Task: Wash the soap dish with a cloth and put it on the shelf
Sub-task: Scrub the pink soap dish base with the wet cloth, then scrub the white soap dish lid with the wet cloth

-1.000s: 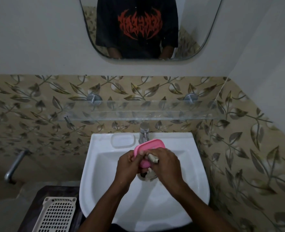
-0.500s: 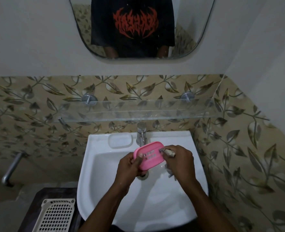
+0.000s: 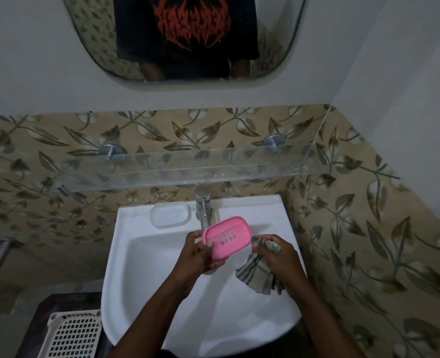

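Over the white sink basin (image 3: 146, 275), my left hand (image 3: 198, 257) grips the left end of a pink soap dish (image 3: 229, 236), tilted so its slotted inside faces me. My right hand (image 3: 278, 257) holds a grey striped cloth (image 3: 257, 276) just right of the dish; the cloth hangs down below my fingers and is apart from the dish. A clear glass shelf (image 3: 162, 174) runs along the wall above the tap, with nothing on it.
A chrome tap (image 3: 203, 205) stands at the back of the basin, beside a moulded soap recess (image 3: 169, 215). A mirror (image 3: 187, 37) hangs above. A cream perforated basket (image 3: 71, 334) sits lower left. The tiled side wall (image 3: 368, 241) is close on the right.
My hands have drawn apart: the cloth hand moved right off the dish, and the dish now shows its open slotted face. The cloth hangs loose.
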